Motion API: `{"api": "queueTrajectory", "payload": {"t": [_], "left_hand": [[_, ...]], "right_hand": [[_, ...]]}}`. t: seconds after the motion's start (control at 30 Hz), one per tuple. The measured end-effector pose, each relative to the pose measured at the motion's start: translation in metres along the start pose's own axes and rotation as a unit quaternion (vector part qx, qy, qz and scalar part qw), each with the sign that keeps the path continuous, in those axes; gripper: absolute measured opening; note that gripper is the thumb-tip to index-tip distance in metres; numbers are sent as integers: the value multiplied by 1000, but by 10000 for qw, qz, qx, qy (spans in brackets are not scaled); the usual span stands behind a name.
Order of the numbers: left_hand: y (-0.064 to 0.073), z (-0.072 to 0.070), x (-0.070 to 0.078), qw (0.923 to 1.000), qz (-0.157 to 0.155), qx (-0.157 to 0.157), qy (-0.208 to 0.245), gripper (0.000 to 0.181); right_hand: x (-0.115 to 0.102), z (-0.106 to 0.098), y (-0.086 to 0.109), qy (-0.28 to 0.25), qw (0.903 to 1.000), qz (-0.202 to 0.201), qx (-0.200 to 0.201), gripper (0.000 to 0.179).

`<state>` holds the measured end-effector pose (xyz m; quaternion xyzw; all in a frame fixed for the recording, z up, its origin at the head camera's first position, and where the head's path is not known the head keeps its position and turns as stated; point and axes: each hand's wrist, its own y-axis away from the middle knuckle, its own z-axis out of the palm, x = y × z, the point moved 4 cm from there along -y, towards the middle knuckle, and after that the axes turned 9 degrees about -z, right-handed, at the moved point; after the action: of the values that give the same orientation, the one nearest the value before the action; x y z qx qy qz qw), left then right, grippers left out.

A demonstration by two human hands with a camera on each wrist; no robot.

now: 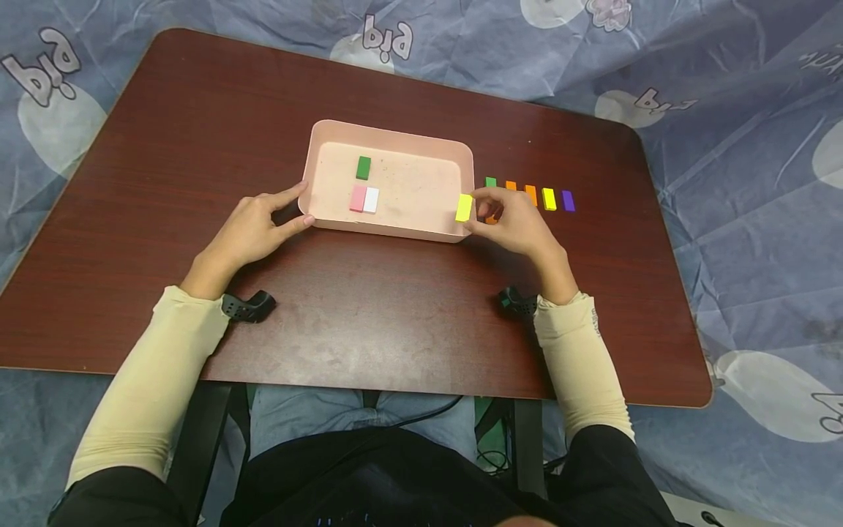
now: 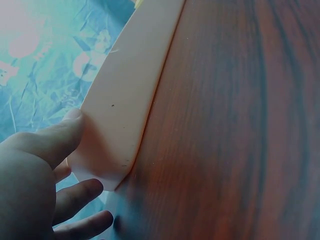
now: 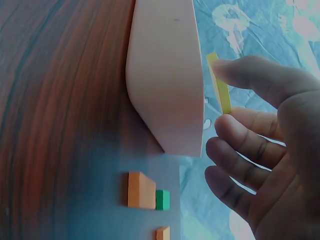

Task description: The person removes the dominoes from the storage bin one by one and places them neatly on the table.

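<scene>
A shallow pink tray (image 1: 395, 233) lies on the table, with a green block (image 1: 363, 167), a pink block (image 1: 358, 197) and a white block (image 1: 371, 200) inside. The pink and white ones stand side by side. My left hand (image 1: 253, 227) touches the tray's near left corner, its thumb on the near wall in the left wrist view and its fingers around the end. Between thumb and fingertips, my right hand (image 1: 516, 219) pinches a yellow block (image 1: 464, 208) at the tray's right rim. The right wrist view shows this yellow block (image 3: 220, 85) raised above the rim.
Right of the tray, several blocks lie in a row, partly behind my right hand: a green one (image 1: 490, 181), orange ones (image 1: 530, 195), another yellow one (image 1: 549, 199) and a purple one (image 1: 568, 201). The brown table (image 1: 369, 315) has rounded corners.
</scene>
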<state>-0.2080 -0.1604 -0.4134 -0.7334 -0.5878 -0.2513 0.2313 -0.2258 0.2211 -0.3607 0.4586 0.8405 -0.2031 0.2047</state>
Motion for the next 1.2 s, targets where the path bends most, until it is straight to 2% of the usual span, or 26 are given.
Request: {"api": "queueTrajectory", "payload": {"t": [0.53, 0.93, 1.2], "left_hand": [[0, 0, 0, 10000, 24, 30, 7, 62], [2, 1, 0, 10000, -14, 25, 34, 62], [1, 0, 0, 10000, -21, -12, -4, 62]], "right_hand": [[25, -20, 27, 119, 9989, 339, 304, 40], [67, -21, 50, 176, 9952, 965, 36, 48], [83, -19, 57, 265, 9937, 1083, -96, 44]]}}
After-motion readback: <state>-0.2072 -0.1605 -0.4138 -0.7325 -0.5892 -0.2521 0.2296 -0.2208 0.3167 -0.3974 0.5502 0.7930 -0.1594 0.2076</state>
